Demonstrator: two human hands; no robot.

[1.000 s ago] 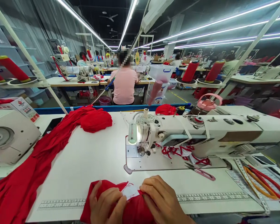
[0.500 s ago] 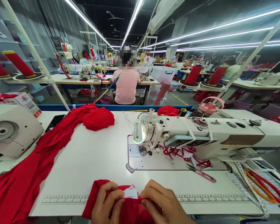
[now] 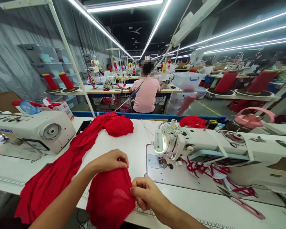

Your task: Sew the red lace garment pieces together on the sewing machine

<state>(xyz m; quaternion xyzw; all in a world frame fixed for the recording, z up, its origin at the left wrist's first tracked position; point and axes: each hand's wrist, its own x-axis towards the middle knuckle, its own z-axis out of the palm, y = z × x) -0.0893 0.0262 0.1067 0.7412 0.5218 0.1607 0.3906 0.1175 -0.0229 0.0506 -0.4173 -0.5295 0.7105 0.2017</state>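
Between my hands hangs a piece of red fabric [image 3: 111, 194], spread out over the table's front edge. My left hand [image 3: 113, 160] pinches its upper edge with bent fingers. Lower down, my right hand [image 3: 143, 192] grips the fabric's right edge between thumb and fingers. The white patch is not visible on the side facing me. To the left lies a long heap of red fabric [image 3: 59, 173], running from the back of the table to its front edge. A sewing machine [image 3: 176, 143] with its lamp lit stands to the right of my hands.
Pink-handled thread snips [image 3: 246, 205] lie in front of the machine, near red-and-white trimmings [image 3: 212, 168]. A second sewing machine [image 3: 35, 130] stands at left, beside a dark phone [image 3: 83, 127]. A ruler scale [image 3: 145, 213] runs along the front edge. A person in pink [image 3: 146, 95] sits ahead.
Both hands have risen from the table's front edge, and the left has reached farther forward. The fabric is now spread out and its white patch is out of sight. The view has swung left.
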